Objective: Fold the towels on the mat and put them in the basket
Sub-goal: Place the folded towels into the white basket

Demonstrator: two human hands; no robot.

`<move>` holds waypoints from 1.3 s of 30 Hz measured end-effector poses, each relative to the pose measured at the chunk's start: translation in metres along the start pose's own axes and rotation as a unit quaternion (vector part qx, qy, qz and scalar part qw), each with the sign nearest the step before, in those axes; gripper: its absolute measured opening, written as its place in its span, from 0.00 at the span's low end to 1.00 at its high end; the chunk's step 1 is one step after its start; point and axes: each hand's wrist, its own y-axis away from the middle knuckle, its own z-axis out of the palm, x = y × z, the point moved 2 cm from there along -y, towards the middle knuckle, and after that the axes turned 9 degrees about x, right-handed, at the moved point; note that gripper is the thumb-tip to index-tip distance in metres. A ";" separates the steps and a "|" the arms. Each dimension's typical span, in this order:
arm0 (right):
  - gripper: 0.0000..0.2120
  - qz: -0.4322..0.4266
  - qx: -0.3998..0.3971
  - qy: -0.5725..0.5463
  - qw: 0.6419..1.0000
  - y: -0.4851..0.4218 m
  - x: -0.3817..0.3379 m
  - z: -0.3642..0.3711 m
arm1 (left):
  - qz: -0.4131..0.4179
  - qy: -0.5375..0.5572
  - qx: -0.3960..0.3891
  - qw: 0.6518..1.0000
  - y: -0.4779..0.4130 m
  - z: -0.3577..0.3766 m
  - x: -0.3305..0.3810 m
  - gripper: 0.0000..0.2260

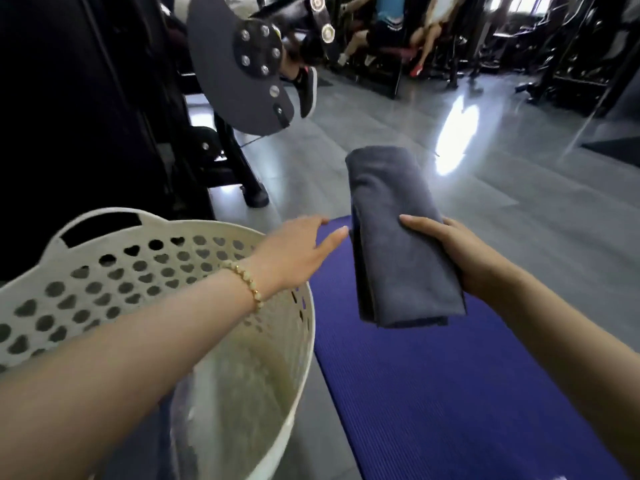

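Head view: the right hand [460,258] grips a folded grey towel [398,237], thumb on top. The towel's long axis runs 12 to 6 above the purple mat [450,393]. The basket [242,393] lies at 8 o'clock from the towel. The left hand [294,251], fingers straight and empty, hovers between them. The floor [381,126] is grey, with a gym machine [86,98] at 10.

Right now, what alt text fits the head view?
The right hand holds a folded grey towel above the blue mat; the open left hand reaches toward it across the white perforated basket on the left. A gym machine stands behind.
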 end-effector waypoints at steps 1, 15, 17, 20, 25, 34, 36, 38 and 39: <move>0.15 0.003 -0.018 -0.008 1.000 0.001 -0.010 0.019 | -0.004 -0.022 0.008 1.000 0.007 -0.022 -0.020 0.25; 0.23 0.125 -0.189 0.055 0.972 0.040 0.074 0.297 | -0.093 -0.165 0.001 0.982 0.221 -0.134 -0.264 0.38; 0.25 0.151 -0.181 0.069 0.969 0.048 0.106 0.327 | -0.107 -0.147 -0.002 0.983 0.238 -0.133 -0.277 0.38; 0.27 0.194 -0.176 0.049 0.964 0.060 0.150 0.368 | -0.141 -0.096 0.011 0.985 0.253 -0.128 -0.285 0.42; 0.35 0.225 -0.201 0.033 0.953 0.068 0.206 0.419 | -0.163 -0.059 0.039 0.984 0.254 -0.124 -0.286 0.48; 0.37 0.223 -0.185 0.255 0.922 0.059 0.259 0.402 | -0.171 -0.049 0.032 0.984 0.255 -0.120 -0.283 0.38; 0.31 0.208 -0.197 0.310 0.906 0.049 0.250 0.392 | -0.167 -0.057 0.027 0.984 0.253 -0.121 -0.281 0.39; 0.29 0.180 -0.216 0.352 0.893 0.041 0.228 0.382 | -0.157 -0.081 0.020 0.984 0.251 -0.123 -0.279 0.39; 0.29 0.161 -0.225 0.366 0.889 0.037 0.213 0.376 | -0.148 -0.099 0.013 0.984 0.250 -0.124 -0.277 0.39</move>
